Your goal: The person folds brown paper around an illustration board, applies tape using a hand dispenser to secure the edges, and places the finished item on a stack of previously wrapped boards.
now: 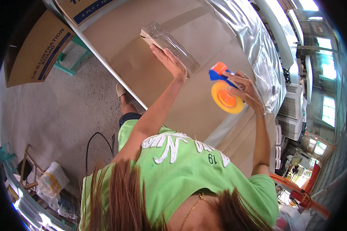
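Note:
A long, narrow brown cardboard piece [172, 44], with shiny clear tape over its top, lies on the table's brown covering. Against its near side rests my left hand [168, 61], fingers stretched out and close together, thumb along the top edge. My right hand [244, 89] is wrapped around the handle of a blue and orange tape dispenser [221, 69] carrying a yellow roll. The dispenser is held up to the right of the cardboard piece, apart from it.
The table's pale edge [115, 80] runs along my left. Silvery plastic sheeting [254, 42] covers the far right side. Printed cartons [40, 50] stand at the left, near a green stool [71, 61]. Brown sheets [241, 134] are stacked at the lower right.

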### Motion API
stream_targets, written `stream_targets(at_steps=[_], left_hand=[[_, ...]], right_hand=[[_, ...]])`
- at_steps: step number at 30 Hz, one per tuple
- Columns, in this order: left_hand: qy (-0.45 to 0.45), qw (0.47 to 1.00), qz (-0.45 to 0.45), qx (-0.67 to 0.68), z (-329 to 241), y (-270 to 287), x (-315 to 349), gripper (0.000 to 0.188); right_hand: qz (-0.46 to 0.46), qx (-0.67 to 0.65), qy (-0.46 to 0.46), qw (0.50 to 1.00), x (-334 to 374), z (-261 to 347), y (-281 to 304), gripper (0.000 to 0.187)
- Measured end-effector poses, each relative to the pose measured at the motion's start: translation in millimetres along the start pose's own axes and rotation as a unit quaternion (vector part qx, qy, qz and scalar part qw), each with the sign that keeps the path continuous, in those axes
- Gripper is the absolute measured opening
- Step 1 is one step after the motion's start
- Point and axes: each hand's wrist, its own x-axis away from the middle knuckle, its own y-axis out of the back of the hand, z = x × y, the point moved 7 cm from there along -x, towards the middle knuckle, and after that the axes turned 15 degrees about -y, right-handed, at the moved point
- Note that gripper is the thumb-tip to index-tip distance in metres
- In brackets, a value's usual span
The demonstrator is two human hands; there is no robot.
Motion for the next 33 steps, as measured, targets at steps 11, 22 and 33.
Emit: stream_targets(at_steps=[11,22,33], left_hand=[[-0.007,1.000,0.012,0.008,5.2,0.9,-0.9,0.066],[0.011,0.998,0.033,0.046,2.9,-6.4,-2.2,0.072],[-0.111,0.993,0.030,0.012,32.3,-3.9,-5.8,0.070]], right_hand=[[-0.412,-0.064,0.264,0.870,-60.2,55.8,-39.9,0.045],[-0.309,-0.095,0.358,0.876,-231.5,199.7,-62.5,0.051],[-0.336,-0.025,0.278,0.900,-53.0,71.5,-43.9,0.050]])
